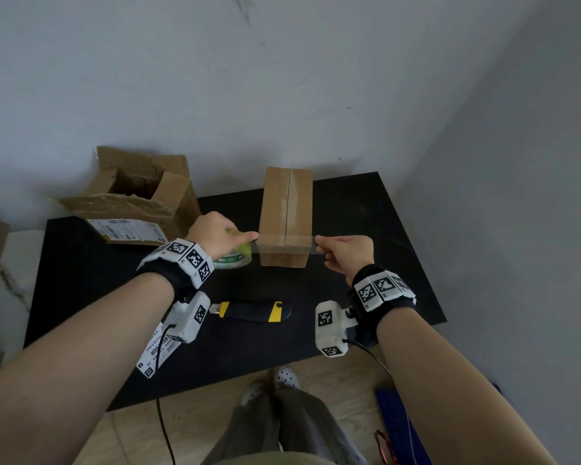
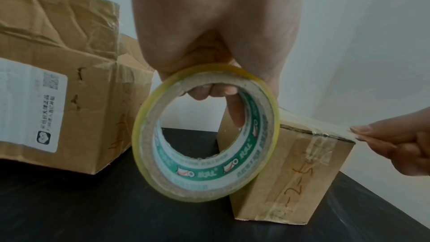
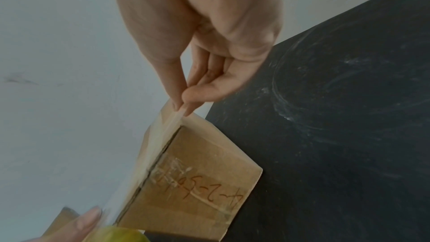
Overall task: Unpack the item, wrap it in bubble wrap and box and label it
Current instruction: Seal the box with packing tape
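A small closed cardboard box (image 1: 285,213) stands on the black table (image 1: 366,270), with red handwriting on its near end (image 2: 300,176) (image 3: 197,187). My left hand (image 1: 215,234) grips a roll of clear tape (image 1: 233,258) (image 2: 207,132) just left of the box, fingers through its core. A strip of clear tape (image 1: 285,245) stretches from the roll across the box's near top edge. My right hand (image 1: 344,251) (image 3: 186,100) pinches the strip's free end between thumb and fingers, just right of the box.
An opened, torn cardboard box (image 1: 138,193) (image 2: 58,80) with a white shipping label lies at the back left. A black and yellow utility knife (image 1: 252,310) lies on the table near the front, between my wrists. The wall stands right behind the table.
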A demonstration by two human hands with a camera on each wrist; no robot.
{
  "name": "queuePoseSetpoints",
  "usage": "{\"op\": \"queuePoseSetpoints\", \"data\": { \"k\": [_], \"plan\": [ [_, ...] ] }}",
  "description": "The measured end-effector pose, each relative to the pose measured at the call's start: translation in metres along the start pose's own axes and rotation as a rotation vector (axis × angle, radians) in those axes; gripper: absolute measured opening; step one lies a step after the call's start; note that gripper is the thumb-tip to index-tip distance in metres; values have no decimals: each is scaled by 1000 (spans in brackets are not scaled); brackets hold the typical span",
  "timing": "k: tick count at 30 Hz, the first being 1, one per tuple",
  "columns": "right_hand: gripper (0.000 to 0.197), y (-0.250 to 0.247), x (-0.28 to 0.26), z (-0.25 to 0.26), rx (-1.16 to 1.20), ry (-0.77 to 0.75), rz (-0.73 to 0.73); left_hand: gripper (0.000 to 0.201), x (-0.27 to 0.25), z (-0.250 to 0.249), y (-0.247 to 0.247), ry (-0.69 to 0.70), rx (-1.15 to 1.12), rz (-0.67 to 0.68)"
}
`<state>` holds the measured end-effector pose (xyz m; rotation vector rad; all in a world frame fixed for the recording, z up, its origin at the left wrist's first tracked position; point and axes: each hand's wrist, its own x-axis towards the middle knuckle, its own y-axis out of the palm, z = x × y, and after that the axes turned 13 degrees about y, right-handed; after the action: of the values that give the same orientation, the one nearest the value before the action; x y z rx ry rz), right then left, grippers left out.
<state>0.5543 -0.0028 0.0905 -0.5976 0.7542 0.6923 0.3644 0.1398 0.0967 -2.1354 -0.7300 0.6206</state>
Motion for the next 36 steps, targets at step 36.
{"op": "queuePoseSetpoints", "data": {
  "k": [36],
  "plan": [
    [46,-21,1,-1,-531,-216,-410,51,5,-40,34,-189,-16,70]
  ]
}}
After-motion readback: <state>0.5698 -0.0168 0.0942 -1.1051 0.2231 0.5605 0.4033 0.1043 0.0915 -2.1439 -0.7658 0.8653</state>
